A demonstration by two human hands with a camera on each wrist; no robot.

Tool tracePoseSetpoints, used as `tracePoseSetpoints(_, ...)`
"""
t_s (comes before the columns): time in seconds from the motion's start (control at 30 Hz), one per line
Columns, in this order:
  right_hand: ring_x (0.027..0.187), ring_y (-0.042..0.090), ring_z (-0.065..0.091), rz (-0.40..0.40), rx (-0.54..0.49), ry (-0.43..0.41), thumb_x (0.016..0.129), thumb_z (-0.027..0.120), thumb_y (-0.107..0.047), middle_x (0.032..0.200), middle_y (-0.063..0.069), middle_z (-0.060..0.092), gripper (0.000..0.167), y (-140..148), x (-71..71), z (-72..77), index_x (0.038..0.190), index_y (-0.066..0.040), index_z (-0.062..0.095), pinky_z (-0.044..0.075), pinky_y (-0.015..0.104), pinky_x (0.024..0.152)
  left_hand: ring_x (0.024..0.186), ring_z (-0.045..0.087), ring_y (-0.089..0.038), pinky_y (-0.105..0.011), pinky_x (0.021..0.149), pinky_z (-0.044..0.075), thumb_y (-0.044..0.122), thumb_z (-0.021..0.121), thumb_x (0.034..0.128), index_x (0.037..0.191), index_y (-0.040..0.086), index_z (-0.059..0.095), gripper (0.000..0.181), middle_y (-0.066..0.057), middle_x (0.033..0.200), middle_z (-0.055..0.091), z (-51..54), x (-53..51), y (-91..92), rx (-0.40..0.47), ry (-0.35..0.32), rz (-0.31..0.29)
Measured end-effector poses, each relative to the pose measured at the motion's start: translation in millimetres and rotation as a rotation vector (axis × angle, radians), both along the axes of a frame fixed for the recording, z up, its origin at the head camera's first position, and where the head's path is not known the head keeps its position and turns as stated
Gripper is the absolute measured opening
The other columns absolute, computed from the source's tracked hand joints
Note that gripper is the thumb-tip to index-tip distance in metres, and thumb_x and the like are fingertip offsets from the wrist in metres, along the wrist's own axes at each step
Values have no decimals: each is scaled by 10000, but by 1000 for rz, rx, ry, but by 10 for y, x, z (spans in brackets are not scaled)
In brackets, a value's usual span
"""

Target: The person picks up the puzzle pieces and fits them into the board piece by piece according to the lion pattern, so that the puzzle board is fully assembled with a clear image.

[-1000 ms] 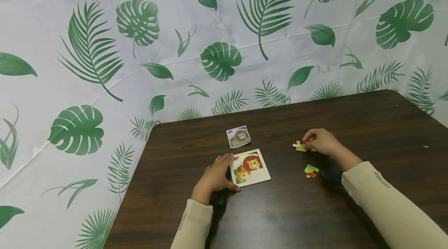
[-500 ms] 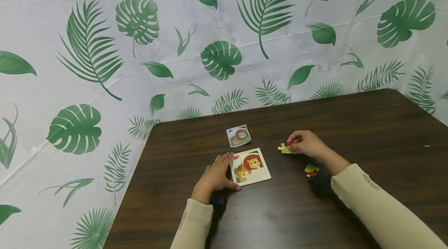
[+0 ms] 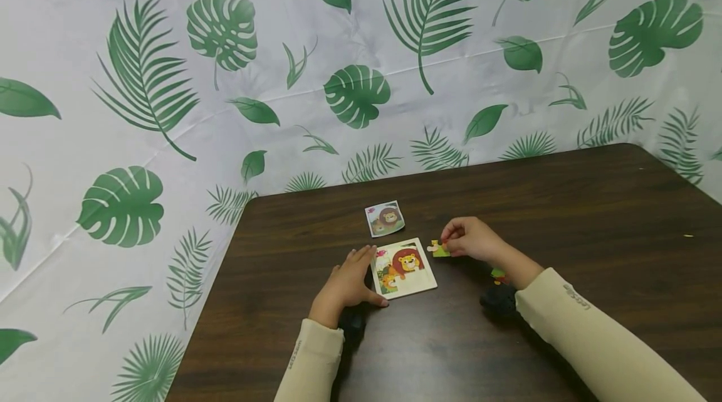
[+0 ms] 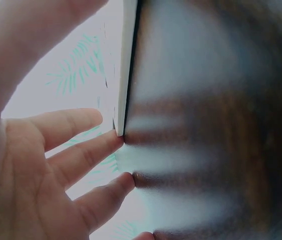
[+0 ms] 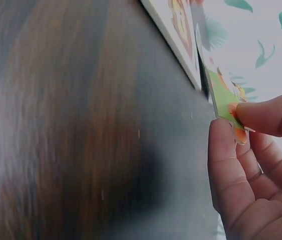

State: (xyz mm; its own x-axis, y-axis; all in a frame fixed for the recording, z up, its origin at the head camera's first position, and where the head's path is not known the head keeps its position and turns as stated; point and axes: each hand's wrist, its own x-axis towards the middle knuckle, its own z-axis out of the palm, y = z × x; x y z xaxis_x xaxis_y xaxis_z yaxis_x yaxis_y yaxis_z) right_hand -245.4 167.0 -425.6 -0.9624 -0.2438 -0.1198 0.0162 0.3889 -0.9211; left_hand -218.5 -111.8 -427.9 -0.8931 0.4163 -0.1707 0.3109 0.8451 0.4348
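Note:
On the table lies a square lion puzzle board (image 3: 402, 288) with a pale frame and a bare patch at its lower right. My left hand (image 3: 346, 281) rests along the board's left side, fingers spread and fairly straight; in the left wrist view a fingertip touches the board's edge (image 4: 124, 75). Just right of the board, my right hand (image 3: 472, 240) pinches a green and yellow puzzle piece (image 3: 439, 249) between thumb and fingers. The right wrist view shows this puzzle piece (image 5: 223, 97) held off the table. Another puzzle piece (image 3: 499, 275) lies partly hidden by the right wrist.
A small picture card (image 3: 385, 219) of the lion lies behind the board. The dark wooden table (image 3: 553, 201) ends at a white cloth (image 3: 282, 157) printed with green leaves. A black device (image 3: 499, 301) sits under the right wrist, another (image 3: 353, 330) under the left.
My right hand has moved left with the pinched puzzle piece, from the table's right part to beside the board. The left hand and the board have stayed in place.

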Motion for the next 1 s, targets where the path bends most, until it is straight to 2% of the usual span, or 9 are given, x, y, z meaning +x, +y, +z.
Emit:
tracePoseSetpoints(0.23,675,163,575,79,-39,31,778,646,22,776,110,568,104,-164,54,22,859,46,584,535,331,625,1351,189,-364,-648,978,191,404,834,626,1461,117,272,1046,-105,1481,272,11,1,-3,-1,-4,-2)
tracePoseSetpoints(0.47,681,179,578,61,-21,-14,780,657,40,786,107,561,136,-329,69,-12,894,60,586,534,353,644,1350,193,-362,-647,977,195,411,830,628,1459,117,279,1039,-104,1479,277,9,0,0,-2,-8,-1)
tracePoseSetpoints(0.63,679,169,572,79,-11,-14,791,664,28,794,100,575,126,-400,99,-22,895,53,599,531,329,632,1348,197,-365,-647,976,199,414,828,630,1456,114,285,1033,-107,1477,282,15,3,4,-5,-11,2)
tracePoseSetpoints(1.0,630,142,520,145,22,45,751,667,38,722,51,569,104,-528,141,-78,834,20,608,463,283,544,1347,198,-366,-643,975,207,417,829,630,1457,111,281,1039,-111,1477,280,11,3,0,-8,-6,-5)
